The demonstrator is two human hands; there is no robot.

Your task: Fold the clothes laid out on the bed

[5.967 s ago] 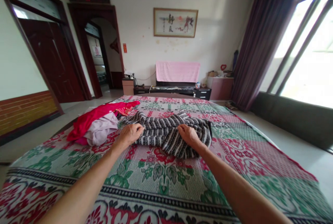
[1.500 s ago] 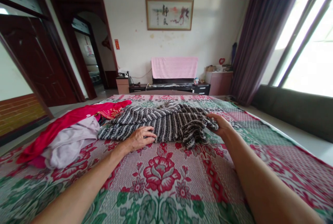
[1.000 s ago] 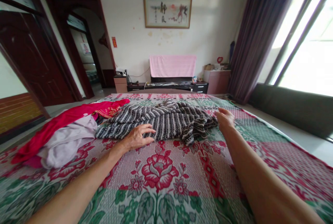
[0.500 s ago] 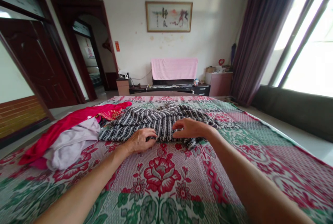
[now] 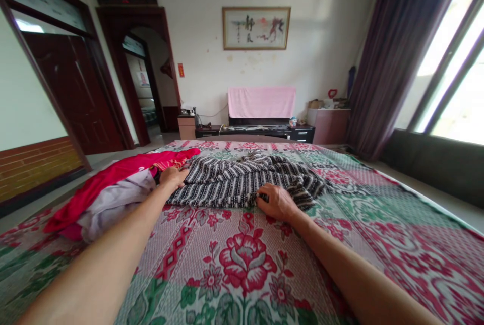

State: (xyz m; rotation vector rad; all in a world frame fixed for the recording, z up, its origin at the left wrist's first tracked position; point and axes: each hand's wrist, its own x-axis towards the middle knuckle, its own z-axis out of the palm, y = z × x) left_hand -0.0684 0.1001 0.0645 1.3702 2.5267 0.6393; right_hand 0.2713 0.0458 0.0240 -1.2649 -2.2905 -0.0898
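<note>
A black-and-white striped knitted sweater [image 5: 227, 184] lies bunched and partly folded across the patterned bedspread [image 5: 245, 264]. At its left end my left hand [image 5: 174, 178] is closed on the edge, beside the red garment. My right hand [image 5: 278, 201] has its fingers curled around the near edge, right of the middle. The fingertips of both hands are partly hidden in the knit. On the right the fabric is crumpled, with a loose fold.
To the left lie a red garment [image 5: 109, 176] and a pale grey garment [image 5: 117, 201] in a heap. Beyond the bed stands a low black cabinet [image 5: 302, 134] with a pink cloth [image 5: 261, 102] above it. A dark curtain [image 5: 397, 53] hangs by the window at right.
My left hand has moved left and away from me, from the sweater's near edge to its left end. My right hand has come nearer and curled onto the near edge. The view has shifted slightly left.
</note>
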